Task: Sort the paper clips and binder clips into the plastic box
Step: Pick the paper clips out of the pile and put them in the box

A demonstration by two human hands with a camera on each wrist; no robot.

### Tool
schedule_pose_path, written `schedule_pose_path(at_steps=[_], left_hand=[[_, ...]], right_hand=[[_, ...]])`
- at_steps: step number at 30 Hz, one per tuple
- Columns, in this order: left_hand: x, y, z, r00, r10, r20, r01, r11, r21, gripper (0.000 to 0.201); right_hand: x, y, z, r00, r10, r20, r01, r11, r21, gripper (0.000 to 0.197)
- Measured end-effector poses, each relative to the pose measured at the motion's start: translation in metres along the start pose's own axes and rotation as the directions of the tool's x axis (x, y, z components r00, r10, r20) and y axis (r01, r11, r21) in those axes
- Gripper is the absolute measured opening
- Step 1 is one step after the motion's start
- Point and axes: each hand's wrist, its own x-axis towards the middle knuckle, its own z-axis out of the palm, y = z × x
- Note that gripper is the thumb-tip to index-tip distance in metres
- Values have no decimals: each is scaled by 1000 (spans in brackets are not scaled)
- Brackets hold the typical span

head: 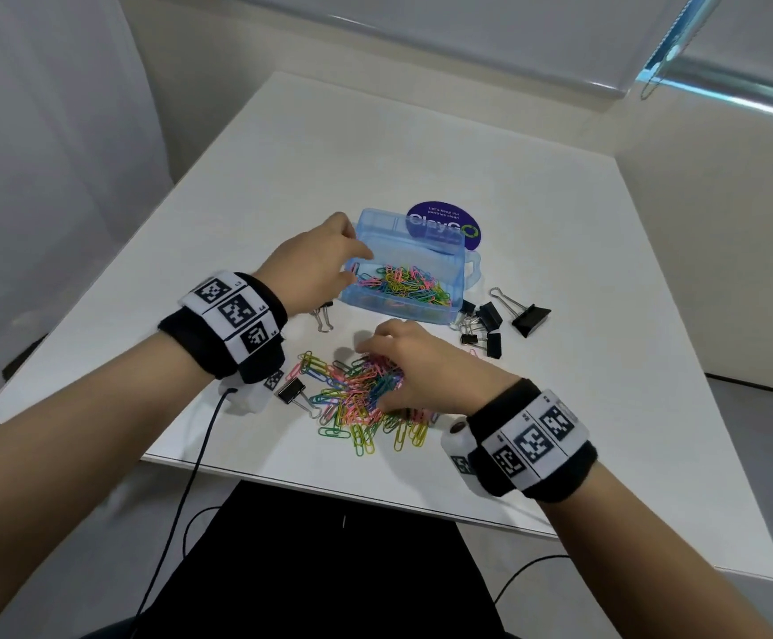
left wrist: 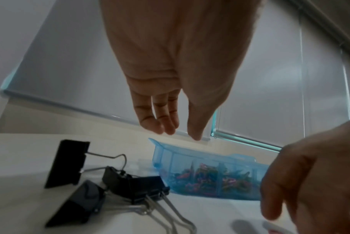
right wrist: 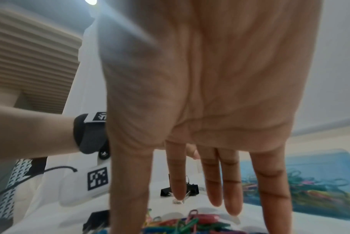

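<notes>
Paper clips (head: 361, 398), thin coloured wire loops, under right hand (head: 414, 366).

Translucent blue plastic box (head: 426, 292), smooth and glossy, contents showing through its walls. Paper clips (head: 361, 398) coated in bright, shiny colour, loose and inside the box. Binder clips (head: 490, 325) of matt black metal with bare silvery wire handles. White table (head: 375, 145), smooth with a faint sheen. Glossy purple printed sticker (head: 449, 223) beyond the box.
</notes>
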Motion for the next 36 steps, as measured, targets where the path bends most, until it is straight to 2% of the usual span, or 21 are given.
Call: schedule_pose_path(at_steps=[2,6,9,12,15,19,22,24,26,28,30,33,36], left_hand=[[3,4,4,998,23,50,-25,999,32,25],[2,8,10,997,35,70,-40,996,76,20],[-1,9,12,995,66,73,-72,994,76,21],[-5,8,12,993,84,84,-88,995,52,20],[-9,8,12,996,76,38,-76,997,-15,13],[-15,7,4,999,47,17,-46,997,-62,3],[-20,8,-2,993,31,110,-27,999,-37,4],[-23,8,-4,980,-3,201,3,1000,2,5],[-27,5,-4,949,-70,309,59,997,45,19],[-31,1,0,903,-125,411,116,992,47,31],[-35,-3,5,869,-148,473,145,988,42,40],[-41,-4,6,844,-171,508,178,983,36,48],[-48,-7,6,803,-212,557,207,976,73,53]], right_hand=[[2,-4,3,999,32,11,-31,999,-39,71],[9,-11,3,999,27,-47,-31,996,-87,36],[11,-8,1,994,12,-109,-22,996,-84,25],[10,0,-4,981,29,-194,-24,999,28,21],[2,7,-14,969,63,-241,-18,982,187,15],[-9,16,-37,928,194,-319,-19,879,477,14],[-6,24,-59,874,293,-387,23,772,635,17],[1,26,-70,831,325,-451,75,738,670,18],[13,28,-75,790,341,-509,82,765,639,17],[26,27,-73,772,340,-538,49,810,584,18],[37,27,-66,786,307,-537,17,857,515,20],[41,32,-59,816,277,-508,-93,930,356,28],[33,36,-59,829,299,-473,-196,947,254,30]])
